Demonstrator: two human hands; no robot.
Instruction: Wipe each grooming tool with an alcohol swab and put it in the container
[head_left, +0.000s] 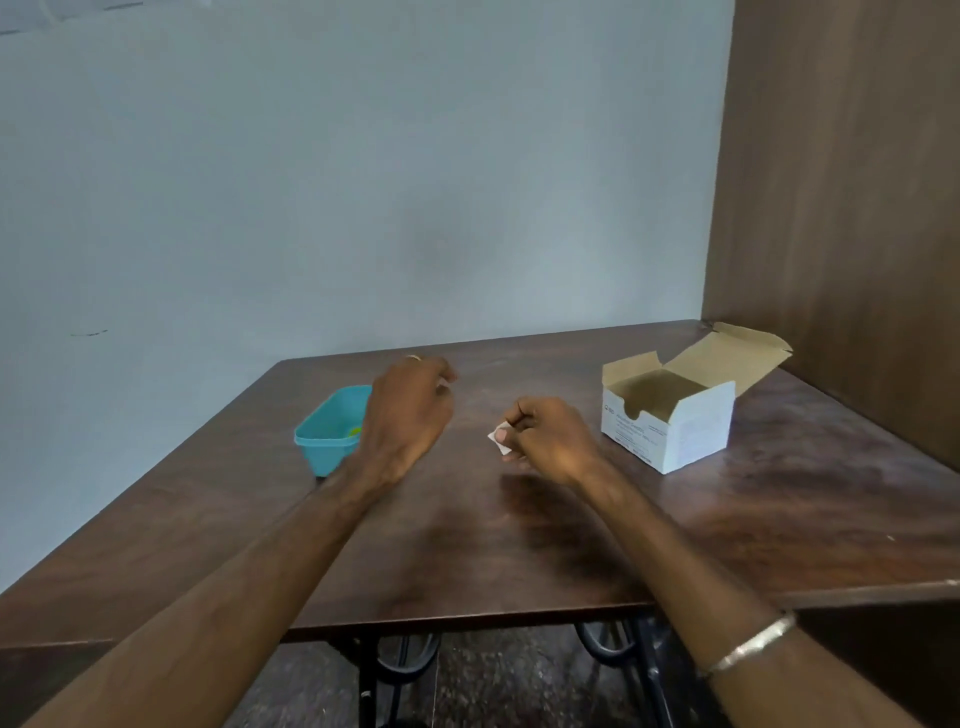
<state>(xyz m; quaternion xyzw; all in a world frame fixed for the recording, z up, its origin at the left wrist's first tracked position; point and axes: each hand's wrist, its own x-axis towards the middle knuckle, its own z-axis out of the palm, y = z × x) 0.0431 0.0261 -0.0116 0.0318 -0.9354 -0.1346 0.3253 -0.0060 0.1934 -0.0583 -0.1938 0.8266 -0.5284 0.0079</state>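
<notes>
Right hand (550, 436) pinches a small white square swab (500, 435) with curled fingers above the dark wooden counter (519, 545). Left hand (410, 410) hovers, fingers curled; whether it holds anything is unclear, beside the teal plastic container (330, 434).

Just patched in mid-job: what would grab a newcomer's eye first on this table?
Two bare hands hover over the middle of the dark wooden table; the right hand pinches a small white square swab packet, while the left hand is curled, its contents hidden. Behind the left hand sits a turquoise plastic container; far right stands an open white cardboard box.
</notes>
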